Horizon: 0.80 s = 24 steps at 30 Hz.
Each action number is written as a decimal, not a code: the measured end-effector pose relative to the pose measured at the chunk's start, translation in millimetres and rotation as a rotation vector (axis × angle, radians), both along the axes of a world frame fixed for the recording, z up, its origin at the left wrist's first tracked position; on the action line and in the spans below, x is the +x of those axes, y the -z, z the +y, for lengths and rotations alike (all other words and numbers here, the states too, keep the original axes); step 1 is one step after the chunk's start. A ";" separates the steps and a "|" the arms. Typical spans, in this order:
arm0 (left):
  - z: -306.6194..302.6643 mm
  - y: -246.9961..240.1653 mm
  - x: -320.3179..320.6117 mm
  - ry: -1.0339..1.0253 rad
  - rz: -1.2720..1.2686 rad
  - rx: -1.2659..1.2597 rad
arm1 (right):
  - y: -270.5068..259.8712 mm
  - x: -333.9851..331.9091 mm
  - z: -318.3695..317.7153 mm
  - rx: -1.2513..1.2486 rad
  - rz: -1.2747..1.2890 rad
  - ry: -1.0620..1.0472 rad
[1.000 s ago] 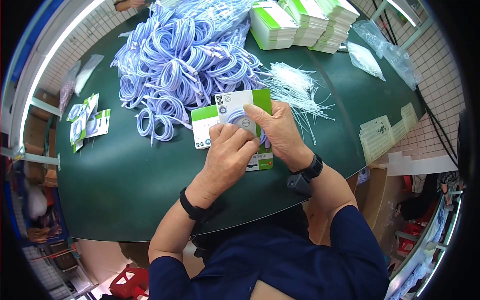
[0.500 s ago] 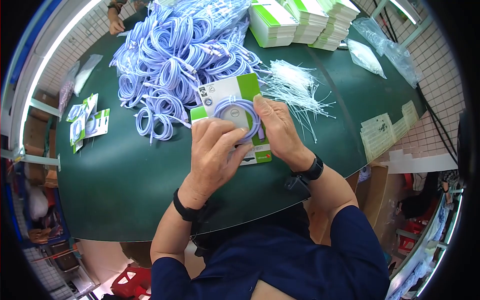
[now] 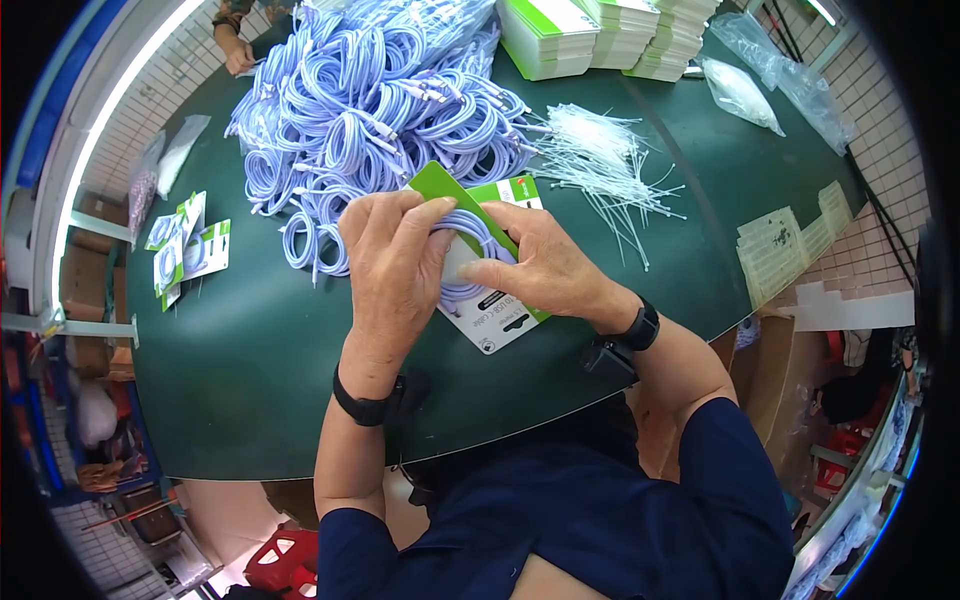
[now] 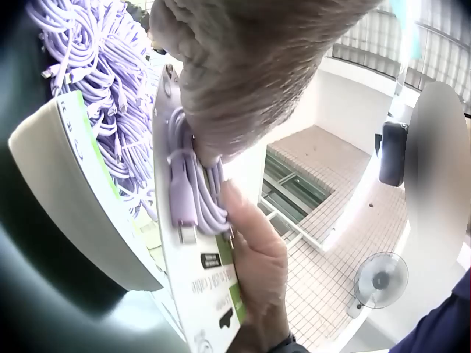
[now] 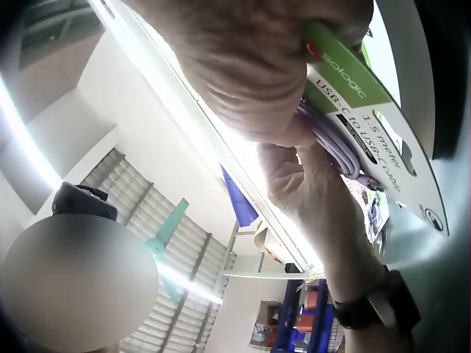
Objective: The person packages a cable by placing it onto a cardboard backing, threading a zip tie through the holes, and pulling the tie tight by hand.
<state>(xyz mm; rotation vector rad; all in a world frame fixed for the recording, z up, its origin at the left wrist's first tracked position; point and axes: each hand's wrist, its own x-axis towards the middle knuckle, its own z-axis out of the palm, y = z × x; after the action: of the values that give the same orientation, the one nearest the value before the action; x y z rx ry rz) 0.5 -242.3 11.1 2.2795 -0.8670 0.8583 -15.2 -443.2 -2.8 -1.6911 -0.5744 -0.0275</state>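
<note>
A green-and-white packaging card (image 3: 490, 330) with a coiled lilac USB-C cable (image 3: 460, 220) on its face is held between both hands. My left hand (image 3: 385, 265) pinches the coil and card at the upper left, thumb toward the coil's middle. The right hand (image 3: 545, 260) grips the card's right side, its thumb lying over the coil. In the left wrist view a white tie band and a plug show on the cable (image 4: 184, 191). Behind the held card, another green-and-white card (image 3: 525, 188) peeks out; the left wrist view shows a thick card stack (image 4: 88, 198) there.
A large heap of coiled lilac cables (image 3: 350, 110) lies beyond the hands, with loose white cable ties (image 3: 600, 150) on its right. Card stacks (image 3: 550, 45) stand at the back. Several carded cables (image 3: 190, 250) sit at left. Another person's hand (image 3: 238, 58) is at the far left edge.
The held card has turned and tilted, its printed hang-hole end now pointing toward me. My left hand moved up and left; the right thumb shifted inward across the coil.
</note>
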 end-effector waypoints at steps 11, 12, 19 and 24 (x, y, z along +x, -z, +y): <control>22.5 -22.5 3.5 0.301 0.161 0.256 | 11.0 0.1 -2.6 -0.136 0.042 -0.167; 23.9 -23.9 3.9 0.313 0.162 0.271 | 10.4 -0.9 -2.0 -0.127 0.047 -0.165; 24.3 -24.5 5.6 0.329 0.148 0.254 | 4.5 -2.0 -4.2 -0.135 0.061 -0.169; 27.6 -21.2 2.5 0.331 0.157 0.215 | 5.7 -2.1 -3.8 -0.148 0.071 -0.186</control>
<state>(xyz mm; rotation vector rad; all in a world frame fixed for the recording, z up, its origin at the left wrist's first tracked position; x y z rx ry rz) 3.0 -214.7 32.3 2.2537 -1.2685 0.4520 -17.3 -447.0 -8.5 -1.7671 -0.6917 0.2127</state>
